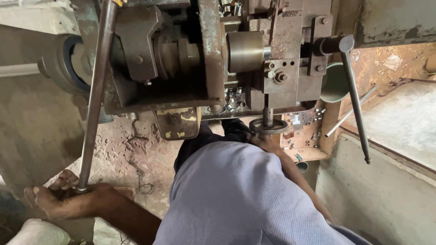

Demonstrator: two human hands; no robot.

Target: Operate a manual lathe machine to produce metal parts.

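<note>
Pale blue shirt cloth (240, 195) fills the lower middle, closest to the lens. At eight o'clock the left hand (63, 197) curls its fingers around the bottom end of a long steel lever bar (94, 95), which rises toward eleven o'clock beside the rusty machine (209, 54). Just right of centre the right hand (269, 143) rests against a small round handwheel (268, 126) under the machine; whether it grips the wheel cannot be told. At three o'clock a thinner lever handle (356, 104) slants down over a concrete ledge (399, 122).
</note>
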